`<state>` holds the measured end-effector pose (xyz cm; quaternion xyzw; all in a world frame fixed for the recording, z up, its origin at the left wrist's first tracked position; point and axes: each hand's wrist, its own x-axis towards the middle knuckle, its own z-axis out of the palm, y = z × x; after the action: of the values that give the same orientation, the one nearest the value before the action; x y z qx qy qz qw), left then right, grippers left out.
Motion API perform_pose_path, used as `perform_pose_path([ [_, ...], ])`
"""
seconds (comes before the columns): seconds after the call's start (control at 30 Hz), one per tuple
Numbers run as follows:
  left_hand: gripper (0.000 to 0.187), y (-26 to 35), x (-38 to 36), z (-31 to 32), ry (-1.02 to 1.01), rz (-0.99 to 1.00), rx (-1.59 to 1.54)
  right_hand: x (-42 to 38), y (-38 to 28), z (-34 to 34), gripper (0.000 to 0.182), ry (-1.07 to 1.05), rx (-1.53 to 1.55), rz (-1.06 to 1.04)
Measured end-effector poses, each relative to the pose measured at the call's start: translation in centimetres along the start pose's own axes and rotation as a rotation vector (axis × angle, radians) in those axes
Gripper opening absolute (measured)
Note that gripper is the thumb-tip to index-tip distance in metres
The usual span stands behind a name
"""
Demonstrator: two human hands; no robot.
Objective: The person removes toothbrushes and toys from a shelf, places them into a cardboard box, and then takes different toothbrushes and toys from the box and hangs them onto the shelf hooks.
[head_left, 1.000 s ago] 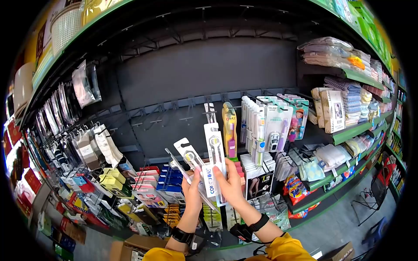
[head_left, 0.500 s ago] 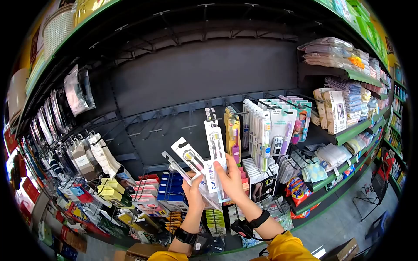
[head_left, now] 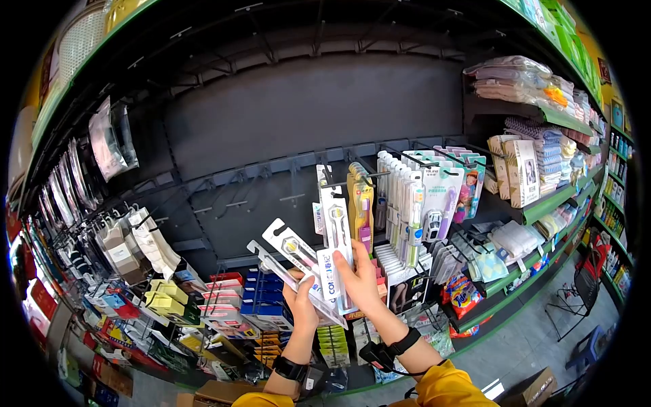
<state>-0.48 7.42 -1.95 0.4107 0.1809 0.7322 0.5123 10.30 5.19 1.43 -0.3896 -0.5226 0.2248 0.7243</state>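
Packaged toothbrushes fill both of my hands in front of the peg rack. My left hand (head_left: 300, 304) is closed around tilted packs, among them a white-and-clear toothbrush pack (head_left: 290, 245) leaning left. A more upright white toothbrush pack (head_left: 335, 224) is in my right hand (head_left: 359, 283), its thumb across the front and its top at a hook. Another white pack shows partly hidden behind it. Just to the right hang yellow toothbrush packs (head_left: 361, 203), then white-and-clear toothbrush packs (head_left: 413, 210) on their own hooks.
Bare hooks (head_left: 234, 205) stick out of the dark back panel to the left. Socks (head_left: 154, 241) and blue packs (head_left: 269, 298) hang lower left. Folded towels (head_left: 544, 152) are stacked on green-edged shelves at right. A folding chair (head_left: 584, 288) stands on the floor.
The upright pack has risen slightly against the hook, and the tilted packs have shifted slightly left. Both hands keep their hold; the view has turned a little.
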Motion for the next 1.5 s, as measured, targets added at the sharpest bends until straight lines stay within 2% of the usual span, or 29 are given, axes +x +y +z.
perform_pose_path([
  [0.13, 0.015, 0.0, 0.2, -0.6, -0.009, 0.039, -0.025, 0.7, 0.7, -0.1, 0.032, -0.051, -0.015, 0.063],
  [0.27, 0.017, 0.5, 0.4, -2.1, 0.066, 0.138, -0.026, 1.2, 1.0, 0.1, 0.031, -0.063, 0.014, 0.052],
  [0.33, 0.017, 0.4, 0.6, -3.1, 0.172, 0.164, -0.037, 2.1, 1.6, 0.2, 0.031, -0.051, 0.001, 0.079],
  [0.4, 0.018, 1.0, 0.6, -4.4, 0.137, 0.144, -0.047, 3.4, 3.2, 0.5, 0.032, -0.038, -0.016, 0.064],
  [0.5, 0.017, 1.5, 0.5, -5.2, 0.212, 0.185, -0.007, 5.9, 6.7, 1.3, 0.034, 0.089, -0.285, -0.089],
  [0.73, 0.018, 2.9, -0.4, -6.2, 0.168, 0.12, -0.076, 9.4, 6.9, 2.2, 0.035, 0.095, -0.428, 0.029],
  [0.77, 0.019, 2.2, -0.2, -7.0, 0.188, 0.137, -0.032, 9.5, 7.5, 2.2, 0.03, 0.108, -0.421, -0.065],
  [0.8, 0.019, 2.3, -0.3, -7.1, 0.193, 0.137, -0.031, 9.7, 7.9, 1.9, 0.035, 0.069, -0.423, -0.028],
  [0.9, 0.02, 2.5, -0.6, -6.8, 0.137, 0.107, -0.057, 8.8, 9.4, 1.3, 0.046, 0.061, -0.423, -0.127],
  [0.97, 0.019, 2.5, -0.9, -6.7, 0.091, 0.096, -0.029, 6.2, 7.7, 1.0, 0.057, 0.03, -0.494, -0.236],
  [1.0, 0.019, 2.4, -1.0, -6.6, 0.072, 0.084, -0.018, 4.9, 7.4, 0.7, 0.059, -0.056, -0.417, -0.198],
  [1.1, 0.018, 1.7, -1.7, -5.8, -0.013, 0.034, -0.003, -0.8, 3.8, 0.3, 0.045, -0.299, -0.296, -0.062],
  [1.13, 0.017, 1.9, -2.1, -4.8, -0.035, 0.029, 0.01, -2.0, 1.4, -0.1, 0.041, -0.502, -0.157, 0.013],
  [1.23, 0.015, 1.6, -2.9, -3.2, -0.086, -0.026, 0.053, -4.4, 0.2, -0.3, 0.032, -0.467, -0.241, -0.041],
  [1.3, 0.015, 1.3, -3.0, -2.5, -0.136, -0.037, 0.079, -4.8, 0.4, -0.8, 0.029, -0.426, -0.145, 0.11],
  [1.33, 0.014, 1.3, -3.0, -2.2, -0.162, -0.028, 0.094, -4.8, 0.4, -1.1, 0.029, -0.419, -0.146, 0.111],
  [1.43, 0.015, 1.1, -2.8, -2.4, -0.218, 0.009, 0.193, -4.1, 0.9, -1.4, 0.03, -0.17, -0.057, -0.036],
  [1.5, 0.015, 1.2, -2.6, -2.4, -0.211, 0.021, 0.192, -3.1, 0.8, -1.7, 0.029, -0.081, -0.082, 0.005],
])
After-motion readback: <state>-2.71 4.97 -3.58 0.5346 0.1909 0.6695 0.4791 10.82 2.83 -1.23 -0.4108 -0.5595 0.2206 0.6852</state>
